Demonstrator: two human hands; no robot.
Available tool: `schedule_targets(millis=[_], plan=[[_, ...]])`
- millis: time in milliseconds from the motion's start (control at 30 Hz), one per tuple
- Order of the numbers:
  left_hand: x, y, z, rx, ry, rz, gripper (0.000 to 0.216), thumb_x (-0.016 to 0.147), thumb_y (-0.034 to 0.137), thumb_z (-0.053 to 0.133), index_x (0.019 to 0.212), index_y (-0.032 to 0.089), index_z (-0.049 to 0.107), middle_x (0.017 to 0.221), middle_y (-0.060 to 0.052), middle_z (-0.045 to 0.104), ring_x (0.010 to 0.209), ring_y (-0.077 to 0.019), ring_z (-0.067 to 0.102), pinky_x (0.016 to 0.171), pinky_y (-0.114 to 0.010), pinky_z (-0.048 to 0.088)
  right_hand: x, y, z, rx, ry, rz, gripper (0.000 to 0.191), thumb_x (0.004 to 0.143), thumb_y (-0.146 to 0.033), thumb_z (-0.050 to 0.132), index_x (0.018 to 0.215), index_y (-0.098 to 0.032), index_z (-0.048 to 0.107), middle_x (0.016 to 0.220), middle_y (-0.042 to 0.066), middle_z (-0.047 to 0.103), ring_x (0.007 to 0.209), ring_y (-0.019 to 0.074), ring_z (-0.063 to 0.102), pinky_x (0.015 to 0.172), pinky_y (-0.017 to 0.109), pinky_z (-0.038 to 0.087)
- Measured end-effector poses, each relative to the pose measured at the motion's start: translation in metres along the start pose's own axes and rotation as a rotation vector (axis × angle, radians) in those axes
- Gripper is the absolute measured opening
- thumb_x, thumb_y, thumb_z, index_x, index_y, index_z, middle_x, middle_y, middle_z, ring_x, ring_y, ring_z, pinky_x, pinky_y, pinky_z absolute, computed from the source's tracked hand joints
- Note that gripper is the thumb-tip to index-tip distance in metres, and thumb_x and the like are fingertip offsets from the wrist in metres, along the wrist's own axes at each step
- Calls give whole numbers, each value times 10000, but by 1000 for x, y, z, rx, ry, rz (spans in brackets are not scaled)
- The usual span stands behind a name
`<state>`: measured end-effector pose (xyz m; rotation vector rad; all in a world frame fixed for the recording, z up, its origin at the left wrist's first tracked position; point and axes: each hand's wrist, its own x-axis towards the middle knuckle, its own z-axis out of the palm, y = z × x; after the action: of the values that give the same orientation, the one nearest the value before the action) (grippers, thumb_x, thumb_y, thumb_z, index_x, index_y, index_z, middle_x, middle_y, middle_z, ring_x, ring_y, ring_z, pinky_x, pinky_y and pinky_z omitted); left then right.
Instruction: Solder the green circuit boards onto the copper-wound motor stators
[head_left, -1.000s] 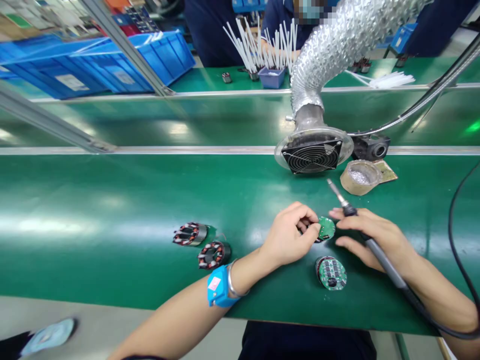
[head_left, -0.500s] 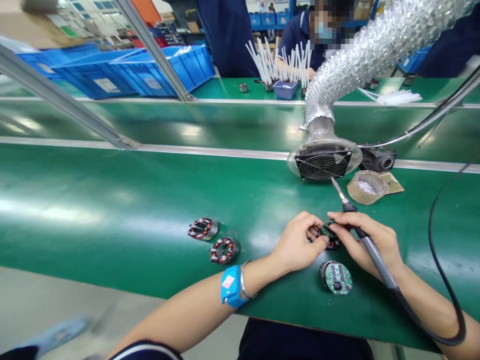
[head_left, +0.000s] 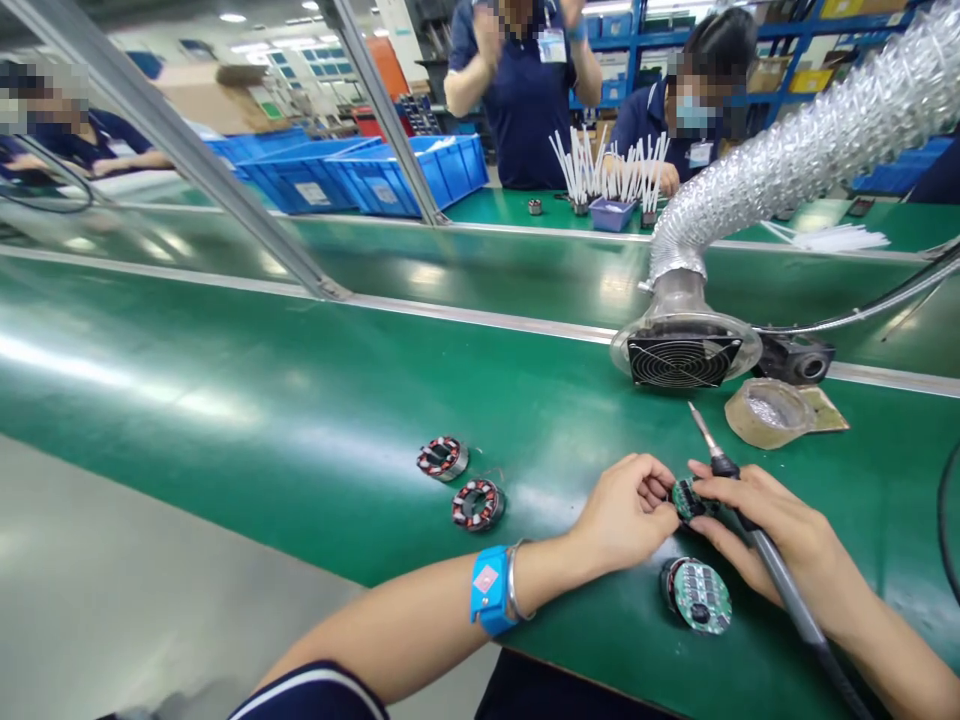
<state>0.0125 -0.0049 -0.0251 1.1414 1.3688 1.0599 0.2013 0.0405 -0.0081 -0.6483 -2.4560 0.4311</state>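
My left hand (head_left: 626,512) is closed, its thumb and fingertips pinching the left edge of a small round green circuit board (head_left: 685,498). My right hand (head_left: 791,525) holds a soldering iron (head_left: 776,572) between thumb and fingers, with the bare tip pointing up and away. Its fingertips also touch the right side of that board. Whatever lies under the board is mostly hidden by my fingers. Nearer to me, a second round board (head_left: 701,597) sits tilted on a wound motor stator. Left of my hands lie two stators, a farther one (head_left: 442,458) and a nearer one (head_left: 478,505).
A fume extractor (head_left: 684,360) on a silver duct (head_left: 739,170) stands beyond my hands. Beside it is a tape roll (head_left: 765,412). A metal rail (head_left: 480,318) crosses the bench. Blue bins (head_left: 409,180), white tubes (head_left: 611,170) and several co-workers are farther back.
The view has swung left and up, bringing more co-workers into sight. The board between my hands has tilted, showing more of its face. Both hands keep their hold.
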Motion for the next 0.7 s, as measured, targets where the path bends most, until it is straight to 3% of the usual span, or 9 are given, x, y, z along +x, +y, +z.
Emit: schedule_targets(millis=[167,333,700], plan=[[0,-5,3,-50,-4,-65,225,674,22,579,873,126,574,728,26,530,631,-81,496,580,-203,446,2,1,-3,18,-30,18,344,908,-156,591,1236,-245,537,1187,81,648,916,210,626,791,358,540],[-4,-8,4,-41,-39,-27,205,730,91,580,930,135,576,788,5,554,679,-97,525,615,-226,476,3,0,-9,1,-34,14,314,906,-155,592,1209,-226,546,1121,88,676,849,203,619,757,355,540],[-7,-12,3,-30,-59,-12,194,748,162,596,938,140,565,853,-34,567,769,-132,567,670,-261,517,-6,2,1,45,29,87,293,878,-229,659,1155,-223,566,1118,85,678,926,207,634,817,351,546]])
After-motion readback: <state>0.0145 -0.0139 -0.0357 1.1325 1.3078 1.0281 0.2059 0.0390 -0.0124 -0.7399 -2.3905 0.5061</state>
